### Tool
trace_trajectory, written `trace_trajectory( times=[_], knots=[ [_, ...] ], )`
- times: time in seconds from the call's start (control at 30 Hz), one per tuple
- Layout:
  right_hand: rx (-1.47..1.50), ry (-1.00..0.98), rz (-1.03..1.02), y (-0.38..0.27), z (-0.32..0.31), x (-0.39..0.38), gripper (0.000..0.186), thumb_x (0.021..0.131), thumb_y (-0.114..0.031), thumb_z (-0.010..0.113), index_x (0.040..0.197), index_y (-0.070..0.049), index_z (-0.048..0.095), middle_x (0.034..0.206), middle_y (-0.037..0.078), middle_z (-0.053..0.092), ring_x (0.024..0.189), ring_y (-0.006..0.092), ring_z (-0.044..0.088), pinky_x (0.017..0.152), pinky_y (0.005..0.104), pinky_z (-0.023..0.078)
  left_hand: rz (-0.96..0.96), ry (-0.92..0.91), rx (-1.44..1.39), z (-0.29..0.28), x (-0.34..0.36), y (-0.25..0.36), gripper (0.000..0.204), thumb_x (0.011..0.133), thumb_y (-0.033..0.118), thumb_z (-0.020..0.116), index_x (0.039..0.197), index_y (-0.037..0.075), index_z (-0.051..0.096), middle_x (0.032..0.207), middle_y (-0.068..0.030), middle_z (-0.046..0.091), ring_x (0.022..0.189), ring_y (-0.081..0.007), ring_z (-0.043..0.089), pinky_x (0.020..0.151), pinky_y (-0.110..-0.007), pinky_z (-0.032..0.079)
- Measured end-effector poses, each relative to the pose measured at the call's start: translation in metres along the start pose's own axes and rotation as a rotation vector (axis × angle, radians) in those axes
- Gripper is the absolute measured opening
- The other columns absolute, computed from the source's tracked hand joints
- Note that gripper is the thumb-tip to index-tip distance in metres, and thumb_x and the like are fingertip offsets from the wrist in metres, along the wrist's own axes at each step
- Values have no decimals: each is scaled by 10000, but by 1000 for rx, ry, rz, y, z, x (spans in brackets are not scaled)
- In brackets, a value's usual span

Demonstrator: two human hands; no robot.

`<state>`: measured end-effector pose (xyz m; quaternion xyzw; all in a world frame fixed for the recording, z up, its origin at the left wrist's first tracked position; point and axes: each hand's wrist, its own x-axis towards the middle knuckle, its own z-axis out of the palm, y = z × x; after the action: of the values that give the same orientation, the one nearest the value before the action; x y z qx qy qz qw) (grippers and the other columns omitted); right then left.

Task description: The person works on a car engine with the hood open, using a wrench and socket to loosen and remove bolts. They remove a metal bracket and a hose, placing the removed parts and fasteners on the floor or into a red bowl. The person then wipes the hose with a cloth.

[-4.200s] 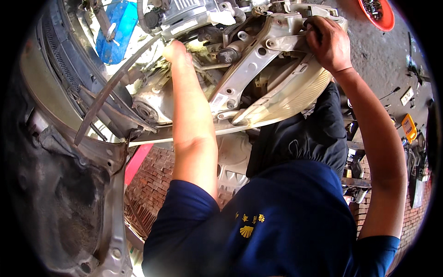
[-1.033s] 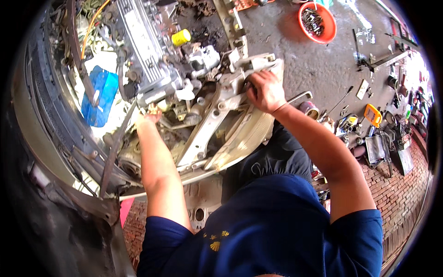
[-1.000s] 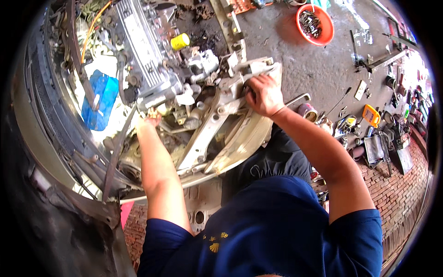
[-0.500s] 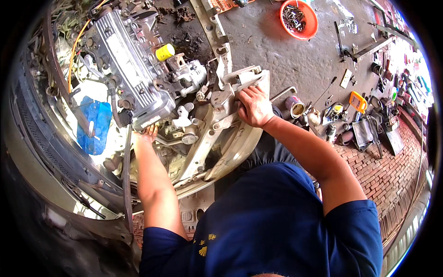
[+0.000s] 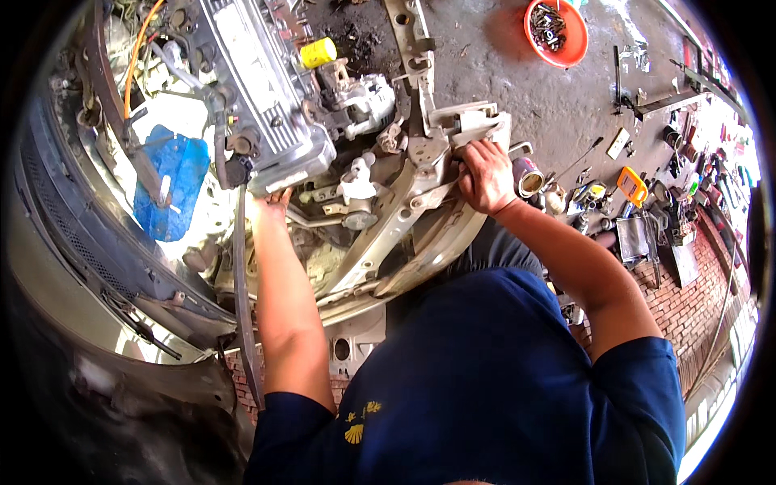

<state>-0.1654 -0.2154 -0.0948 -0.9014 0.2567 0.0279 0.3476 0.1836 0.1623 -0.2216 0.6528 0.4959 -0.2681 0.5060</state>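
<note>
Deep in the engine bay, my left hand (image 5: pixel 273 205) reaches under the end of a silver ribbed engine (image 5: pixel 279 121). Its fingers are mostly hidden by the engine's edge, so what they touch does not show. My right hand (image 5: pixel 487 176) rests at the front corner of the car's pale metal frame (image 5: pixel 428 153), its fingers bent over the metal. Between both hands lie a pale bracket (image 5: pixel 357 182) and a curved frame rail (image 5: pixel 380 226). A yellow cylinder, likely an oil filter (image 5: pixel 318 52), sits beside the engine, near a silver alternator-like unit (image 5: pixel 368 105).
A blue plastic piece (image 5: pixel 171 184) lies left of the engine. A dark upright bar (image 5: pixel 241 299) stands beside my left forearm. On the floor are an orange bowl of bolts (image 5: pixel 578 40), an open can (image 5: pixel 529 179), a yellow container (image 5: pixel 632 187) and scattered tools and parts.
The view has shifted, so the engine bay and floor things sit farther right and mostly higher in the picture. Both hands stay at the same spots on the car.
</note>
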Motion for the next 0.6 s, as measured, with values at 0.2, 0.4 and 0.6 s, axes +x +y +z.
trace_trajectory(
  times=[0.2, 0.4, 0.6],
  knots=[
    [38, 5, -9, -1, 0, 2, 263, 741, -134, 606, 994, -61, 617, 887, 125, 590, 877, 349, 578, 818, 456, 447, -5, -85, 0, 36, -28, -7, 412, 1031, 450, 438, 1239, 159, 642, 1074, -42, 669, 890, -238, 625, 949, -557, 522],
    [31, -13, -31, -3, 1, 6, 248, 766, -120, 604, 1005, -54, 612, 898, 131, 590, 874, 350, 577, 808, 459, 446, 16, -158, -64, 65, -51, -6, 357, 1033, 419, 452, 1188, 170, 656, 974, -25, 660, 739, -193, 572, 813, -468, 557],
    [51, -16, -34, -3, 2, 3, 197, 802, -123, 567, 962, -8, 551, 922, 205, 562, 871, 433, 544, 792, 491, 436, 18, -182, -74, 76, -48, -9, 338, 1037, 398, 447, 1172, 168, 653, 956, -26, 653, 722, -188, 555, 778, -449, 542]
  ],
)
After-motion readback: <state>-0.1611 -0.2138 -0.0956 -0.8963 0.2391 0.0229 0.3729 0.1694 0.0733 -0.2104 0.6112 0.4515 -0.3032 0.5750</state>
